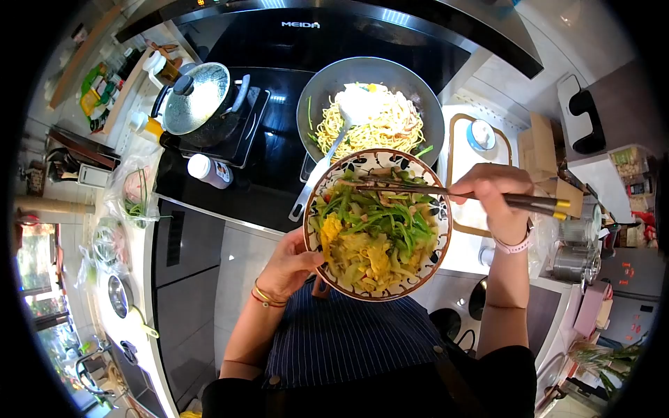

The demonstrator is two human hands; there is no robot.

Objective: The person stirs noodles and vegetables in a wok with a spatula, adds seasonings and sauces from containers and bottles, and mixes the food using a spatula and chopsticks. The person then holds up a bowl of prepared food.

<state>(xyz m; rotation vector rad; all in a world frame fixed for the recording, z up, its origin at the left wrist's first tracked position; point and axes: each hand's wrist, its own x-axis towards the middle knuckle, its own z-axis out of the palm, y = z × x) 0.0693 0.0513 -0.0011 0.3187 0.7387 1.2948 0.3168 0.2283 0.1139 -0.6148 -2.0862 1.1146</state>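
My left hand (286, 266) grips the lower left rim of a patterned bowl (446, 233), thumb over the edge. Green pepper strips, yellow egg pieces and pale vegetable slices (376, 237) fill the bowl. In my right hand (493, 198) is a pair of dark chopsticks (446, 191) with gold ends; their tips reach into the food near the bowl's far side. Just beyond the bowl, a wok (425, 104) of noodles (397, 122) sits on the stove. A spatula (322, 171) lies in the wok, its handle slanting out past the bowl's left side.
A lidded pot (198, 101) stands on the left burner, with a white-capped bottle (209, 171) in front of it. Right of the wok, a tray (456, 150) carries a small blue-and-white container (481, 134). The range hood (376, 21) overhangs the back. Bagged vegetables (136, 188) lie on the left counter.
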